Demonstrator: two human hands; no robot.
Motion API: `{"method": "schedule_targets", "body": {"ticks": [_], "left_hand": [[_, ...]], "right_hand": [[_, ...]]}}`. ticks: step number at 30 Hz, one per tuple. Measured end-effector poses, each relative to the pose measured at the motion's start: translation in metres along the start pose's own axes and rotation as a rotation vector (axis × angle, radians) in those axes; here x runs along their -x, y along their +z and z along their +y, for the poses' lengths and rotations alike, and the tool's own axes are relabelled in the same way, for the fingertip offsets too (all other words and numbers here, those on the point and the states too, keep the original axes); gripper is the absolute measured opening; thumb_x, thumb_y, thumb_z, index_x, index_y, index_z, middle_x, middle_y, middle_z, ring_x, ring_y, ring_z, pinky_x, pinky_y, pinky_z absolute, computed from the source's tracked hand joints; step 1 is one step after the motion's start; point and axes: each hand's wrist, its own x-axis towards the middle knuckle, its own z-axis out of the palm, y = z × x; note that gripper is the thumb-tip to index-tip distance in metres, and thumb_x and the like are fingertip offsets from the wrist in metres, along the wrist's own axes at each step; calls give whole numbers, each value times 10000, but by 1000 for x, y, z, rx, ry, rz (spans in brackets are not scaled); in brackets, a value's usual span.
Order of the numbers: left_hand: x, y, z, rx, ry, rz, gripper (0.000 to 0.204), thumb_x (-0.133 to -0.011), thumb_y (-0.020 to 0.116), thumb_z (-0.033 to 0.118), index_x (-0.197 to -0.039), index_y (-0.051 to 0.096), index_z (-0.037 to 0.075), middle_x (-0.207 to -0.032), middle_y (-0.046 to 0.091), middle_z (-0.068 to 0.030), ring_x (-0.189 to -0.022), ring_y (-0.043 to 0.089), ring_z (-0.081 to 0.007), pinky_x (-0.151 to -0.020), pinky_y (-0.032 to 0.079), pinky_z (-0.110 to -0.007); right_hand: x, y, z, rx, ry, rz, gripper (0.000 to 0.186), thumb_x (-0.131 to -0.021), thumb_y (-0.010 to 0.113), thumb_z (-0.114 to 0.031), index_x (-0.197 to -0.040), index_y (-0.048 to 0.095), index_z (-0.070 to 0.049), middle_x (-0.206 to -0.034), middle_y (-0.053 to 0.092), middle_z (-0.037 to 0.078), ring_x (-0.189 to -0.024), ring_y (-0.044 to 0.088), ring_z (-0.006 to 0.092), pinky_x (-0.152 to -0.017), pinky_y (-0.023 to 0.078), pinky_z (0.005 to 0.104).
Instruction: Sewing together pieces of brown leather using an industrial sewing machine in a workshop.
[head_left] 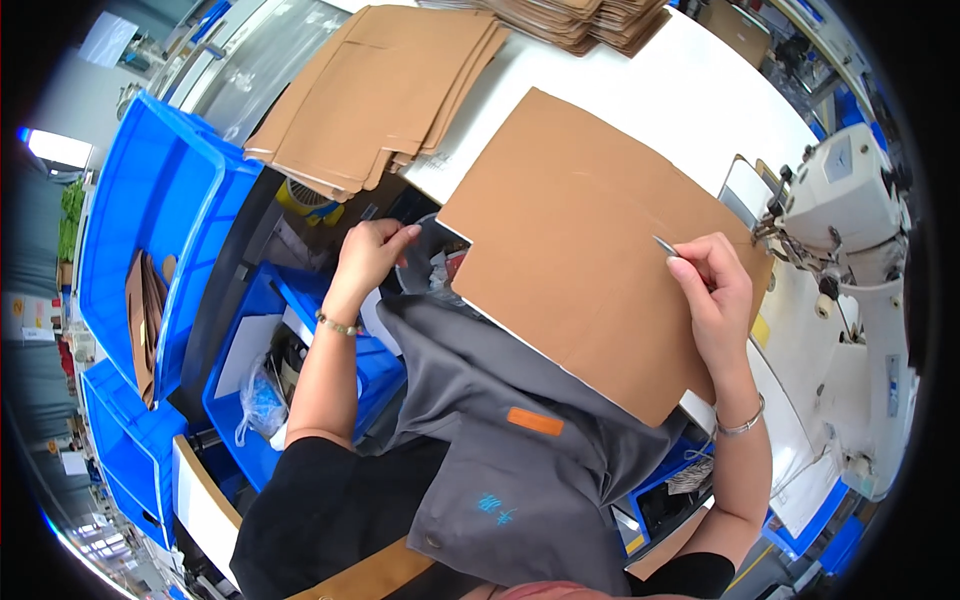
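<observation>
Lying on white table (685,112): brown sheet (590,250) with notched corners, near edge jutting over grey apron (480,365). Above sheet, right hand (715,285) pinching small metal tool (664,245) between thumb and fingers; contact of tip with sheet cannot be told. Off sheet's left edge, left hand (374,256) near grey bin (427,238), fingers curled toward thumb; whether anything is grasped cannot be told. Farther out: stacked brown sheets (370,95) at upper left, blue crate (180,200) at left, white sewing machine (845,190) at right.
</observation>
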Motion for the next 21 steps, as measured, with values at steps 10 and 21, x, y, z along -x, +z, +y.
{"method": "schedule_targets", "body": {"ticks": [10,21], "left_hand": [[47,15,98,787,264,-269,341,-1010,639,286,-1012,714,-47,-854,710,2,-744,587,-19,-637,485,-216],[-24,-128,130,893,592,311,197,-992,643,160,-1105,687,4,-1038,737,-104,-893,709,-140,-781,572,-279]], "right_hand": [[-4,-4,2,-218,107,-42,101,-909,690,-65,-899,631,16,-863,540,8,-684,497,52,-634,410,215],[1,-11,9,-279,-31,112,113,-906,690,-57,-978,637,12,-913,567,30,-716,509,62,-636,426,214]]}}
